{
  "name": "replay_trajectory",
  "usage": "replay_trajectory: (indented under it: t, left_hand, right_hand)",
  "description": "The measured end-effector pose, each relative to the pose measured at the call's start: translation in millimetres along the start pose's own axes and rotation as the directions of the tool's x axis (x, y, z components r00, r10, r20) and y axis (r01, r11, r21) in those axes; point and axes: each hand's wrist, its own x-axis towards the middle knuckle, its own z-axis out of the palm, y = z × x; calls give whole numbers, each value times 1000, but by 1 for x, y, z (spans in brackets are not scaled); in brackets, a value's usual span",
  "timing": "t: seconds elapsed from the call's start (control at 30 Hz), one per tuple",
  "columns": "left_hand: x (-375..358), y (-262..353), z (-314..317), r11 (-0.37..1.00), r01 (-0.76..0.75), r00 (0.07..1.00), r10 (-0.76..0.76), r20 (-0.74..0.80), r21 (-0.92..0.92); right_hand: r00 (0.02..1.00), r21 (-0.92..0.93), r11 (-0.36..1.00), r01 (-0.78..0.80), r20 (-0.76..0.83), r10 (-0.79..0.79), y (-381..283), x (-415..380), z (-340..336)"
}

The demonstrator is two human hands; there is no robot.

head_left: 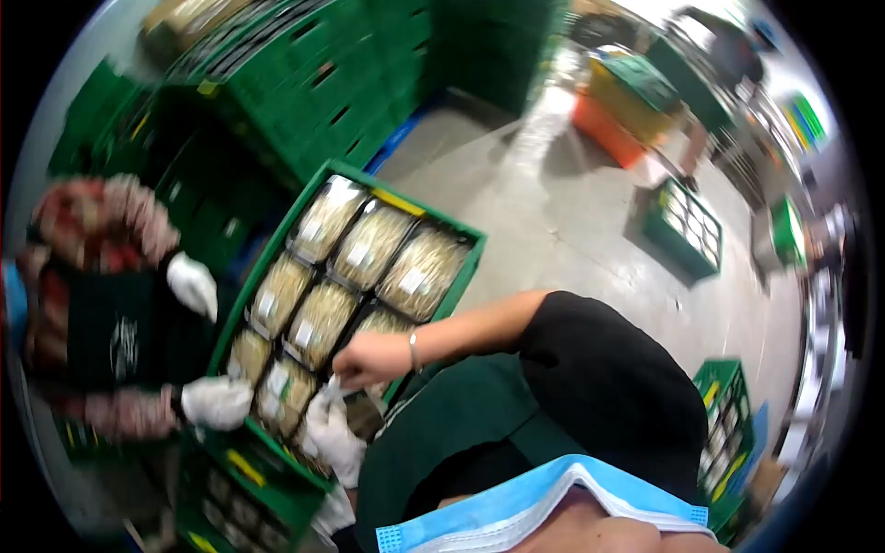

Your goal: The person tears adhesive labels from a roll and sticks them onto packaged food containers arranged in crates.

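My right hand [373,359], bare and with a bracelet at the wrist, is closed in a pinch on a bit of thin white material [336,383]. Right below it is my left hand [334,433] in a white glove, its fingertips up against that white material and partly hidden. Both hands are over the near side of a green crate [470,263]. Inside the crate, black trays of pale, thin strands [323,318] stand in rows under clear film with white labels. My right forearm covers part of one pack.
Across the crate stands a person in a dark apron [115,323], one white-gloved hand [217,403] at its edge. Green crates are stacked behind [313,83]. More filled crates sit at right [682,230] and lower right [724,424]. Another person [719,55] bends near an orange crate [608,129].
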Motion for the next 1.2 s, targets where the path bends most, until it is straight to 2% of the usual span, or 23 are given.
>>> replay_trajectory:
  t: [0.07,0.1,0.17,0.2,0.23,0.27,0.3,0.37,0.4,0.43,0.5,0.57,0.63,0.7,0.77,0.83,0.9,0.97,1.0,1.03,1.1,1.17,1.2]
  left_hand:
    - [0,-6,0,891,-57,955,180,-236,450]
    - [3,-27,-16,967,-88,961,146,-236,240]
    - [-5,-20,-15,949,-219,928,275,-252,227]
    - [-9,-26,-17,945,-258,916,306,-259,203]
    - [-11,-29,-23,965,-219,951,244,-191,140]
    - [-17,-35,-19,991,-125,938,106,-331,-37]
    - [-24,-42,-30,990,30,961,-66,-269,-137]
    - [-42,-63,-43,886,18,893,-223,-391,-464]
    - [-51,-65,-49,912,1,868,-204,-453,-410]
    - [-60,-66,-57,906,-18,859,-202,-471,-422]
    - [-82,-62,-69,916,19,843,-230,-486,-400]
    - [-98,-66,-77,960,11,837,-162,-523,-279]
    - [-111,-71,-83,928,78,811,-272,-518,-366]
    - [-113,-73,-88,905,91,778,-325,-538,-415]
    - [-106,-61,-89,862,-54,786,-275,-554,-504]
    - [-89,-53,-89,835,-124,773,-258,-580,-536]
    - [-85,-61,-94,797,82,840,-379,-389,-598]
    - [-66,-59,-89,932,70,862,-236,-449,-354]
    - [-57,-53,-84,908,54,877,-242,-415,-416]
    - [-47,-50,-78,878,40,891,-247,-380,-477]
    - [-23,-61,-62,953,-140,869,-12,-495,-269]
    - [-10,-65,-47,973,-103,881,-9,-473,-209]
    - [-2,-63,-36,987,-91,874,17,-485,-129]
  right_hand:
    - [994,35,999,-28,109,24,-3,7,-7]
    - [986,89,994,-64,159,49,0,11,-5]
    - [950,35,999,-23,313,11,1,24,-1]
    - [888,-43,991,-125,440,131,-5,34,-2]
    - [907,36,991,-127,408,101,10,41,7]
    - [941,1,997,-82,329,77,30,58,12]
    - [942,-166,984,-61,317,111,46,87,9]
    - [989,-60,998,20,147,-11,87,157,1]
    - [999,-235,971,34,37,-26,93,187,2]
    - [988,-384,923,1,145,59,91,212,6]
    - [955,-346,932,108,297,-1,111,239,31]
    - [969,-440,891,112,248,0,123,260,66]
    - [963,-475,874,97,265,37,138,267,99]
    - [959,-672,710,210,282,-17,158,263,126]
    - [951,-758,639,129,278,138,160,257,134]
    - [992,-852,509,127,97,-85,147,245,132]
    - [990,-798,587,137,119,-70,137,236,129]
    - [977,-730,664,164,212,-8,125,214,128]
    - [928,-376,925,57,361,90,96,196,111]
    - [845,27,990,-140,524,105,60,174,89]
    - [685,200,978,-63,721,-104,29,125,61]
    - [730,20,995,100,677,-87,23,94,47]
    - [796,27,999,39,603,-47,25,83,41]
